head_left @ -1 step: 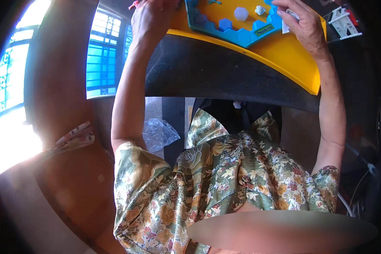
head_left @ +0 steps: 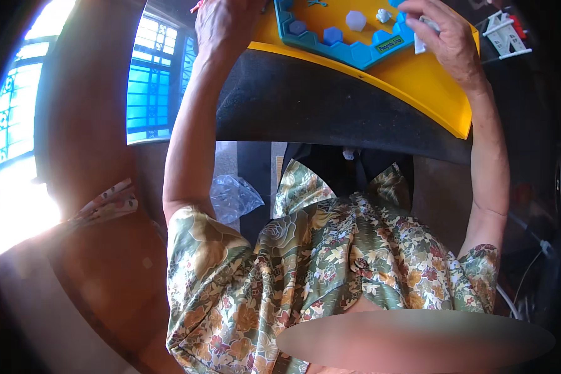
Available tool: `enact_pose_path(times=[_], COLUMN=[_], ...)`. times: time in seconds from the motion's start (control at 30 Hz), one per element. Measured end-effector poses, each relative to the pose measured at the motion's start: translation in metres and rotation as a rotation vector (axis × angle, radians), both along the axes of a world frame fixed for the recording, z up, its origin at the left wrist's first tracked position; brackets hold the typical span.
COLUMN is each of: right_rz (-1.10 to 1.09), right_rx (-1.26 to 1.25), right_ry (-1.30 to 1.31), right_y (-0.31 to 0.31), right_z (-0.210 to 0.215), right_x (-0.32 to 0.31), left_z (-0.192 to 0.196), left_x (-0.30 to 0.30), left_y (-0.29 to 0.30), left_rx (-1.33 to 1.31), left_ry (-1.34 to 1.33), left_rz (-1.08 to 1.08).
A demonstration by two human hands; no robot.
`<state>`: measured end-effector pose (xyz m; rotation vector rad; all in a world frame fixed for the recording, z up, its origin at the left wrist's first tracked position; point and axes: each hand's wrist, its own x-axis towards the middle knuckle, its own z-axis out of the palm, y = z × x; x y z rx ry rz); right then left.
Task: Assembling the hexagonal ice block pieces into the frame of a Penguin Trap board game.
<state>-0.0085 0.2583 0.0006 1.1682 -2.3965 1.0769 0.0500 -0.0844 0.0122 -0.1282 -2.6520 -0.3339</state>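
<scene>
My left hand [head_left: 225, 28] is at the top edge, over the left part of a yellow tray [head_left: 442, 106]. Its fingers run out of view, and a small pinkish-red thing [head_left: 197, 6] shows beside it. On the tray lies a blue game frame [head_left: 363, 59] with a stepped rim. My right hand [head_left: 445, 40] is at the frame's right corner, thumb and forefinger apart. A white piece [head_left: 420, 42] shows partly beneath that hand. Inside the frame are a pale lavender hexagon [head_left: 356, 20], a bluish-purple hexagon [head_left: 333, 35], a small white animal figure [head_left: 383, 15] and a teal piece [head_left: 318, 3].
The tray rests on a dark glossy tabletop [head_left: 305, 100]. A white toy building [head_left: 503, 37] with a red part stands right of the tray. Below the table edge lies a clear plastic bag [head_left: 235, 198]. A cable [head_left: 527, 274] hangs at the right.
My left hand has shifted very slightly right and down. The right hand's thumb and fingers have moved a little; the pieces inside the frame look the same.
</scene>
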Motion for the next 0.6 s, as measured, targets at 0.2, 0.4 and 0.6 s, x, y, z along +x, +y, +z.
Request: enact_pose_path(times=[0.2,0.4,0.6], right_rz=[0.271,0.148,0.097], right_rx=[0.265,0.351,0.172], right_ry=[0.313,0.204,-0.031], right_y=[-0.020,-0.012,-0.050], right_z=[-0.012,-0.043,-0.010], right_x=[0.037,0.010,-0.014], left_z=[-0.022,-0.027,-0.012], left_x=[-0.051,-0.087,-0.099], left_y=[0.030,0.050,0.073], left_rx=[-0.189,-0.071,0.218], left_ry=[-0.199,-0.205,-0.087], left_rz=[0.258,0.186,0.103])
